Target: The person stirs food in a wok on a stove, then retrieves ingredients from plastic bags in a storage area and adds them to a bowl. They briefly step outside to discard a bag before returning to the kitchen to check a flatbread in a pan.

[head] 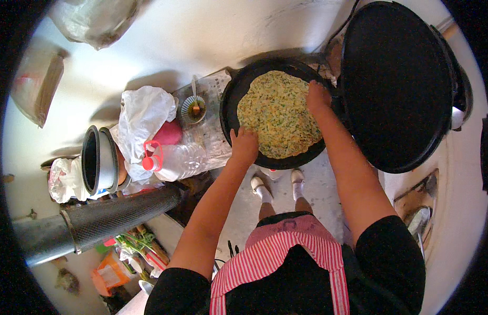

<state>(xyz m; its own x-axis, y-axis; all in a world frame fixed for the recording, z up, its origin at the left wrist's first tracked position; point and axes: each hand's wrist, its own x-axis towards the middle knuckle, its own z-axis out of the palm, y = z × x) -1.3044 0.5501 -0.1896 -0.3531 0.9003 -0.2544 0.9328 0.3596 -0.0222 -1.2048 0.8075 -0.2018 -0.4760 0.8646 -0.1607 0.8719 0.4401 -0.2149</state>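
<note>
A round flatbread (281, 114) speckled with green herbs lies in a black electric griddle pan (233, 98). On its upper right edge, the fingers of my right hand (319, 97) are curled and seem to pinch the dough. My left hand (244, 145) is at the lower left edge, with the thumb apart and fingertips touching the flatbread. Whether those left fingers grip it, I cannot tell. Hinged at the right, the griddle's black lid (397, 86) stands raised.
Left of the pan, a paper-covered surface (216, 98) bears a fluted bowl (187, 110) of dark liquid with a brush, a clear plastic jug (181, 159) and a white bag (145, 114). Beyond are a pot (106, 159) and a black pipe (126, 212). A ladle (419, 222) is at right.
</note>
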